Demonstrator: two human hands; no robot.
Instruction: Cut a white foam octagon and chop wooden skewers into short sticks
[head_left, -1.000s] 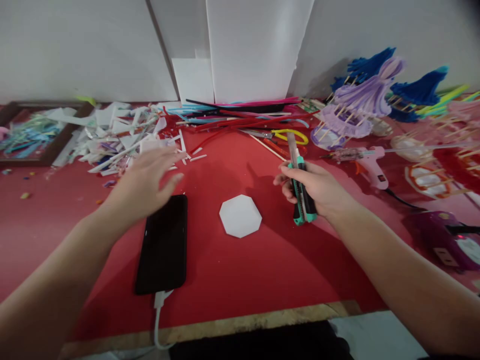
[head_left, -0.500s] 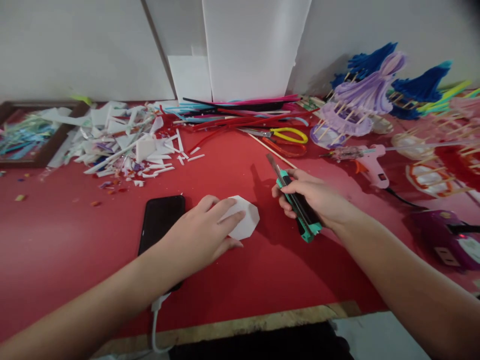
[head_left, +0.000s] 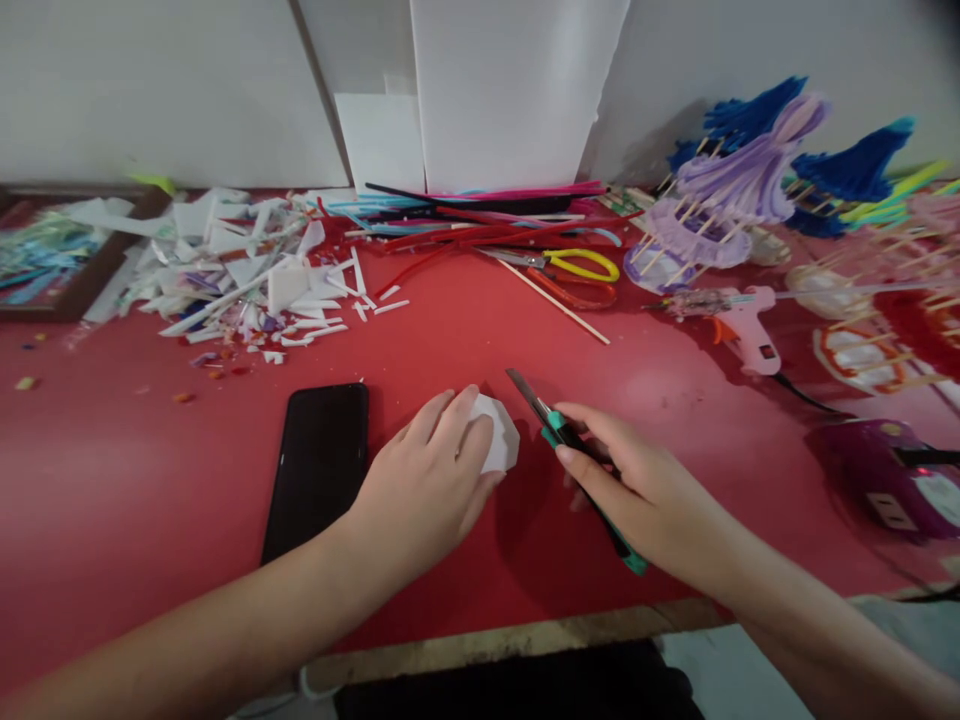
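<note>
Partly hidden, white piece under left hand, grip unclear; utility knife inside right hand.

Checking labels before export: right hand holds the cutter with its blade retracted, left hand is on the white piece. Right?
One error: the blade is extended, not retracted, as the head view shows. The right hand does hold the cutter, and the left hand is on the white piece.
</note>
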